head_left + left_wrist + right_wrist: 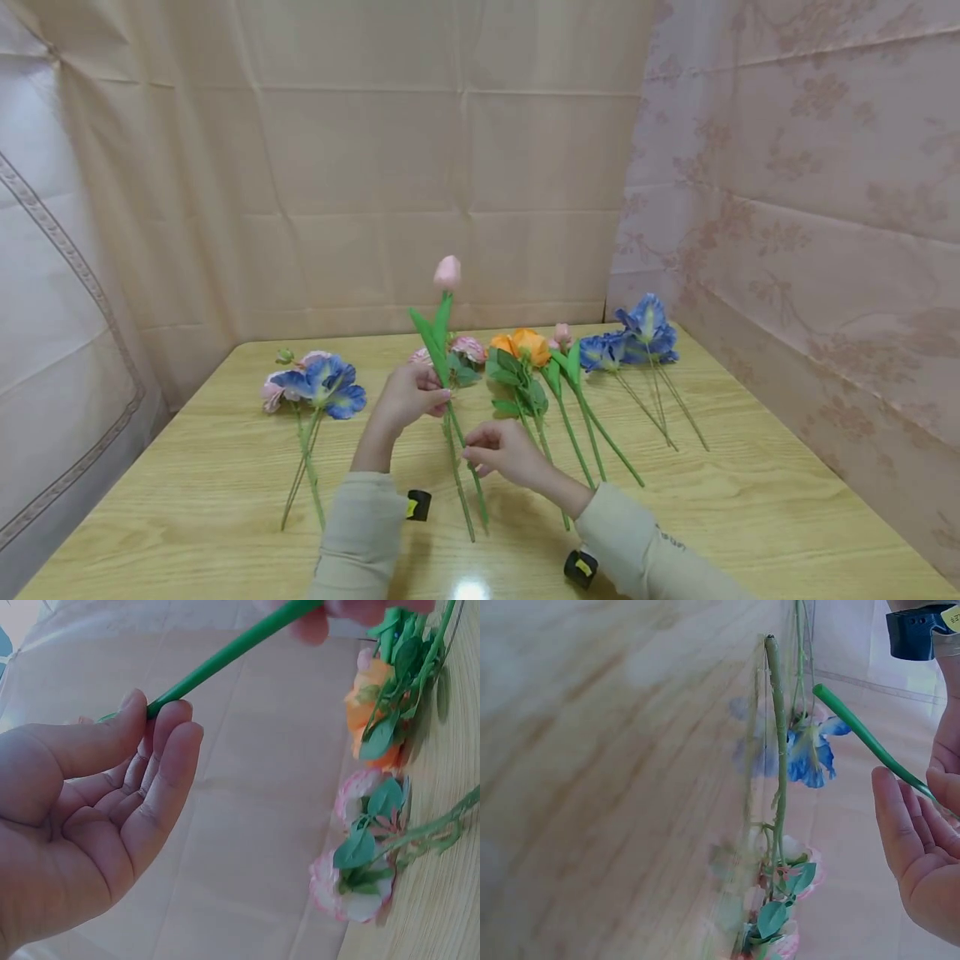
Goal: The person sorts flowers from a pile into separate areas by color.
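A pink tulip (447, 273) with green leaves stands upright over the table, held by its stem. My left hand (408, 396) pinches the stem just below the leaves, between thumb and fingertips. Lower on the same green stem (862, 731), my right hand (510, 454) pinches it near the bottom end, which sticks out past the fingers. Behind the tulip, pink-edged white flowers (352, 881) lie on the table, partly hidden in the head view by the tulip and left hand. Their brownish-green stem (780, 765) points toward me.
Orange flowers (525, 346) and another pink tulip bloom (562, 333) lie right of the hands. Blue flowers (648, 333) lie at the far right of the wooden table (750, 500). A blue flower (326, 383) and pale pink flowers (272, 392) lie at the left. Curtains hang behind.
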Tool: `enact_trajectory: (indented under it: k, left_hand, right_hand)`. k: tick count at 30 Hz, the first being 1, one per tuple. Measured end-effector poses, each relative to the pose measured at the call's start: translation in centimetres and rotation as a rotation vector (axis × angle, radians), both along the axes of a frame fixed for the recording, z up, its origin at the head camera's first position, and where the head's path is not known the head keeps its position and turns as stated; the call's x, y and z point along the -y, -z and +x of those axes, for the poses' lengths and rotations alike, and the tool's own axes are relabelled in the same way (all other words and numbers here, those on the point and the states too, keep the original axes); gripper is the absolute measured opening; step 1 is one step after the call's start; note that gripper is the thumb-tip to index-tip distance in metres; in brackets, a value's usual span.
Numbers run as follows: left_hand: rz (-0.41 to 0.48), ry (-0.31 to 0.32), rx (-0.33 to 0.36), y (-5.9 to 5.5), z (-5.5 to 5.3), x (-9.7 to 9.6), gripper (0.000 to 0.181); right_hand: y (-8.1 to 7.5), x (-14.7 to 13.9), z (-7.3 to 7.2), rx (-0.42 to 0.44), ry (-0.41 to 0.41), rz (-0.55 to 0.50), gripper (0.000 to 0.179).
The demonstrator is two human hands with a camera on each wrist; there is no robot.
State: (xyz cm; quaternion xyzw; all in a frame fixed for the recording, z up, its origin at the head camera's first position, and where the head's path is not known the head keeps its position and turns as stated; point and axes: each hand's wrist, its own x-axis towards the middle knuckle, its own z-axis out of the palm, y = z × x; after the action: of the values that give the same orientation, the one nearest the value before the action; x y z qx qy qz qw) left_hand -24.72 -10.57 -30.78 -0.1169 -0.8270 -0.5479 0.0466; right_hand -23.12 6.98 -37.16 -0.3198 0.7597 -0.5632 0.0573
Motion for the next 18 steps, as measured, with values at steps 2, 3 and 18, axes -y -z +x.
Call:
enact_trajectory:
  k: [2,3,18]
  left_hand:
    - [0.002,0.003,-0.003,0.0,0.0,-0.3,0.005]
    - [0.003,0.005,-0.002,0.0,0.0,-0.4,0.005]
    - [-0.014,0.088,-0.035,-0.6,1.1,-1.6,0.006]
  right_hand:
    - [0.0,0.0,0.0,-0.011,0.015,0.004,0.016]
    - [0.0,0.0,0.0,-0.018,0.021,0.008,0.016]
    - [-0.6,-0.6,0.5,-0.073,0.053,0.046,0.007]
